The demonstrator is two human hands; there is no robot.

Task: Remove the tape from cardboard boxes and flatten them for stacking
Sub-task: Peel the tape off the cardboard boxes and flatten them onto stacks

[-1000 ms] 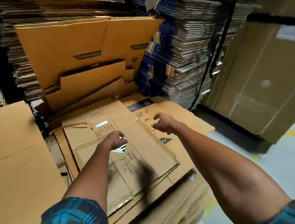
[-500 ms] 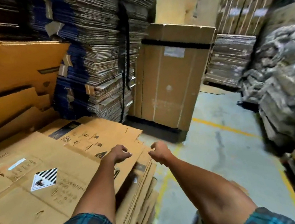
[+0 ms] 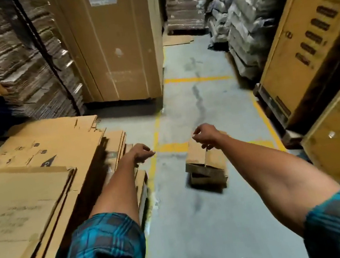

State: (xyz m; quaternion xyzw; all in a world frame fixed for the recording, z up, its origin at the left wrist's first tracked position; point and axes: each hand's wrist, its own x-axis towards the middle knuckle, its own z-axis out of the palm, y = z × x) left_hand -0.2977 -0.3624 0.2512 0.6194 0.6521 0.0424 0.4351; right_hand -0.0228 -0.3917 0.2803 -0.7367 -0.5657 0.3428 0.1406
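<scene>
A pile of flattened cardboard boxes lies at the left, its top sheet printed with shipping marks. A small unflattened cardboard box sits on the grey floor, a seam line running down its top. My left hand hangs past the right edge of the pile, fingers loosely curled and holding nothing. My right hand hovers just above the far end of the small box, fingers loosely curled downward, with nothing clearly in them.
Tall strapped stacks of flat cardboard and a big upright carton stand behind the pile. More large cartons line the right. Yellow lines mark the concrete aisle between them.
The view has swung right, from the flattened pile to the aisle floor. Both hands came off the pile; the right one now sits over the small box on the floor.
</scene>
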